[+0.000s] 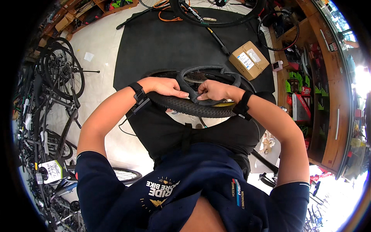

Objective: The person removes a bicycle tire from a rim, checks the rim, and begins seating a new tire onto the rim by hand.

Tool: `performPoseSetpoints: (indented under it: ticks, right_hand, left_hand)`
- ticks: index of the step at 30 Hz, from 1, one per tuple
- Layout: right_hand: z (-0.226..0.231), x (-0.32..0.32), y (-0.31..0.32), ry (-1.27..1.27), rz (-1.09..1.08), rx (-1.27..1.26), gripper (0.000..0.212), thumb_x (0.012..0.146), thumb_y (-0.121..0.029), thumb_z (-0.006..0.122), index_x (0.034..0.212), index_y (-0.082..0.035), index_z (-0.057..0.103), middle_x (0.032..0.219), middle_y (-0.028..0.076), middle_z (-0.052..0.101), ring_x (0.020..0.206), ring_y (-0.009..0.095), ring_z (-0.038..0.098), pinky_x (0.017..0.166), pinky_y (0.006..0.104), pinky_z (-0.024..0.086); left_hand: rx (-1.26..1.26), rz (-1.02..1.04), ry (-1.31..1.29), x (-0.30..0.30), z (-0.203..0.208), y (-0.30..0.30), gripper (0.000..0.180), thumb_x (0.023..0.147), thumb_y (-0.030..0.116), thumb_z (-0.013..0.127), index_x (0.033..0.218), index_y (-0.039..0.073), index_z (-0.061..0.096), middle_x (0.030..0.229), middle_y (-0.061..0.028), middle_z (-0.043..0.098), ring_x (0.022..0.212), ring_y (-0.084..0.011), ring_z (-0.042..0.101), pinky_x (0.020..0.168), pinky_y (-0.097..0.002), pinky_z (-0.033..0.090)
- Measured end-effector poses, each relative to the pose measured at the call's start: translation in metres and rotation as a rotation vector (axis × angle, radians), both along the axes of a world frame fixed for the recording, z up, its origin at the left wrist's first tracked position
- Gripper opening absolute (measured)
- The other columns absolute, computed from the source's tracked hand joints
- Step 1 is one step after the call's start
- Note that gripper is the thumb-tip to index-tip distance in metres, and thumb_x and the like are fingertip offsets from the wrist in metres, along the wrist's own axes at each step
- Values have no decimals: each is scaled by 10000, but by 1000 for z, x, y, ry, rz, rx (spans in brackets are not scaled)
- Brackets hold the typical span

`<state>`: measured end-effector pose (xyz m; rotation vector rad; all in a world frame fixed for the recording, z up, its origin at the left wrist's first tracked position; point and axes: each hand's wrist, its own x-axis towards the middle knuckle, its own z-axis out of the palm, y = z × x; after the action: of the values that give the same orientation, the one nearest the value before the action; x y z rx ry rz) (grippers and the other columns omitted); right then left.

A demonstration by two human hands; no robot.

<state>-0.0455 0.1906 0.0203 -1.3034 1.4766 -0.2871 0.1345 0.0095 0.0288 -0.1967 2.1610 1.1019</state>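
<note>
A bicycle wheel with a knobbly black tyre (189, 108) lies across my lap. A grey inner tube (232, 71) loops up out of it, partly over the cassette (196, 76). With thumb and fingers my right hand (214, 90) pinches the tube at the tyre's near side. My left hand (167, 87) is closed at the tube just left of it, its thumb pointing inward; some of its fingers are hidden. Between tyre and rim, a yellow strip (225, 104) shows below my right hand.
A cardboard box (249, 60) sits on the black mat (147, 42) ahead to the right. Beyond it lies another bicycle wheel (218, 24). Bicycles (63, 73) crowd the left side. Wooden shelving (328, 77) with packaged goods lines the right; a small bottle (277, 65) stands near it.
</note>
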Motion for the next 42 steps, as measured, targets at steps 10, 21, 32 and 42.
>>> performPoseSetpoints:
  ticks: [10, 21, 32, 42]
  right_hand:
    - [-14, -4, -11, -77, 18, 94, 314, 834, -249, 767, 1002, 10, 716, 880, 74, 693, 838, 172, 611, 782, 331, 476]
    - [8, -58, 1, 65, 171, 100, 587, 853, -532, 680, 1057, 18, 700, 1007, 101, 699, 953, 210, 634, 844, 345, 484]
    - [-20, -71, 32, 81, 238, 196, 418, 898, -395, 692, 967, 16, 722, 812, 35, 695, 779, 116, 597, 743, 312, 477]
    - [-44, -64, 16, -278, 223, 268, 385, 883, -364, 707, 1030, -9, 721, 921, 43, 706, 843, 133, 597, 778, 313, 471]
  left_hand:
    - [-53, 23, 108, -9, 27, 49, 632, 669, 554, 827, 728, -45, 635, 665, -100, 616, 658, -187, 600, 593, -340, 462]
    - [-22, 144, 612, 16, 13, 49, 643, 602, 431, 879, 941, -5, 551, 900, -160, 602, 958, -338, 562, 853, -412, 432]
    - [-261, -38, 496, 5, 36, 53, 618, 661, 547, 804, 896, 18, 589, 734, -177, 639, 737, -381, 641, 673, -430, 481]
    - [-146, -95, 391, -6, 27, 64, 584, 687, 486, 808, 957, 3, 621, 935, -163, 623, 939, -335, 592, 799, -410, 475]
